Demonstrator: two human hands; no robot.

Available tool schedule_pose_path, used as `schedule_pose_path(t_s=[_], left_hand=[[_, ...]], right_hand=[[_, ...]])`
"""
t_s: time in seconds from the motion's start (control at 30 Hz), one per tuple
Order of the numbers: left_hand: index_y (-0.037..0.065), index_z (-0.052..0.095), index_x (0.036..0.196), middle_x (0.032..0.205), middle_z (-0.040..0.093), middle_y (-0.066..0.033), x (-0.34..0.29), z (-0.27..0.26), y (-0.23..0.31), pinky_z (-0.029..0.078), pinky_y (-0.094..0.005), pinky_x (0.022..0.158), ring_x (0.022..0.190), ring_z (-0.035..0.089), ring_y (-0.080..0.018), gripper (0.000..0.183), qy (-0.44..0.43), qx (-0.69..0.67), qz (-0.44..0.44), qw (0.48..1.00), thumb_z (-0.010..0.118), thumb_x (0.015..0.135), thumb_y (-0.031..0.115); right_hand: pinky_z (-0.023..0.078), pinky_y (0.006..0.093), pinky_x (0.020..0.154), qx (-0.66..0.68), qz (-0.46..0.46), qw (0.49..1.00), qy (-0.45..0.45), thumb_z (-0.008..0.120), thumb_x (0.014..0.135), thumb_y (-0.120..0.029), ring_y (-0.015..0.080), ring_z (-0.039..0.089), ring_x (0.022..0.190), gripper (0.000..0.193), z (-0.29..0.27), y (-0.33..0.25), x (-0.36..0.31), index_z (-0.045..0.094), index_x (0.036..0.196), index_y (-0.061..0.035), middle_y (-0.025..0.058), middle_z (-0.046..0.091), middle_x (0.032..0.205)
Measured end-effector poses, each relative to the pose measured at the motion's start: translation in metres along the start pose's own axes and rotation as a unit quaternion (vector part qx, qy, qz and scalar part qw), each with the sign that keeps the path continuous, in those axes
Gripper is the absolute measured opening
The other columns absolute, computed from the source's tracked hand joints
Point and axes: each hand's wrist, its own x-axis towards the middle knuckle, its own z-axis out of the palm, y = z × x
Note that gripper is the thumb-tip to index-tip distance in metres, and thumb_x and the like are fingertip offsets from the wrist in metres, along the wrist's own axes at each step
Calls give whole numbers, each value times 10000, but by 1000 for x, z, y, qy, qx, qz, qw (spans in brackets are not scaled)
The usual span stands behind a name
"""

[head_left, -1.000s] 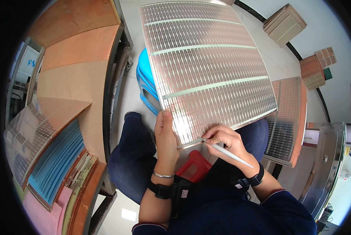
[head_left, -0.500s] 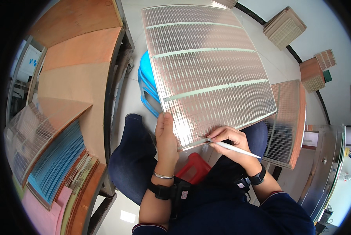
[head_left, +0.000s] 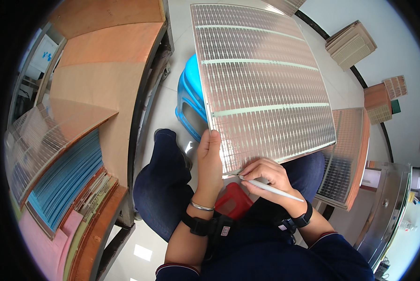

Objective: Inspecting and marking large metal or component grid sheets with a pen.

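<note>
A large copper-coloured circuit panel point(head_left: 266, 84), with rows of fine tracks and pale green bands, is tilted in front of me. It spans from above my lap out over a blue stool point(head_left: 189, 86). My left hand point(head_left: 210, 161) grips the panel's left edge near the bottom corner, thumb on top and the other fingers hidden beneath. In my right hand point(head_left: 268, 174) is a slim white pen-like tool point(head_left: 279, 191), pinched between thumb and fingers. Its thin tip points at the panel's near edge, close to that corner; whether it touches cannot be made out.
To the left, a wooden bench point(head_left: 97, 84) carries a stack of blue sheets point(head_left: 69, 171) and a clear patterned panel point(head_left: 55, 136). More panels point(head_left: 346, 157) stand stacked to my right. Below sits a red stool point(head_left: 233, 201). Board stacks point(head_left: 350, 47) line the far wall.
My right hand and the tool have shifted along the near edge toward the bottom-left corner. The whole view has swung slightly, so the bench and panel appear farther right.
</note>
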Motion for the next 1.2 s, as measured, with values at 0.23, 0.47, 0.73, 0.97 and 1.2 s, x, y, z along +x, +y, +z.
schedule_pose_path(t_s=[0.23,0.47,0.73,0.97,1.2], left_hand=[[16,574,989,854,592,12,9,-17,4,443,-206,680,762,526,-36,305,11,104,28,994,453,982,296],[0,590,996,828,591,8,17,-26,31,443,-211,659,723,508,-41,290,-43,96,-37,994,472,974,265],[10,567,1073,913,611,-21,23,-32,21,480,-220,693,806,572,-66,312,-98,42,-77,991,458,977,286],[48,533,1074,973,603,-54,15,-31,19,512,-248,726,837,608,-108,273,-78,-136,-92,983,402,993,274],[45,539,1064,961,612,-54,18,-30,17,514,-249,715,833,609,-104,276,-85,-121,-77,986,385,998,265]], right_hand=[[502,295,725,133,113,984,-22,683,758,28,204,633,835,93,-17,-5,13,609,804,-4,109,647,851],[483,285,682,116,72,969,-208,721,752,-50,174,613,762,124,-36,-5,67,645,843,-13,73,635,790],[467,275,646,101,16,952,-288,692,760,-30,162,600,719,84,-4,8,95,631,817,-29,49,617,787],[470,286,630,102,-11,960,-262,683,741,-18,178,610,706,70,2,13,95,616,755,-35,51,620,752],[468,289,643,116,-47,949,-289,668,739,-6,187,607,707,74,-5,20,98,600,747,-38,61,611,751]])
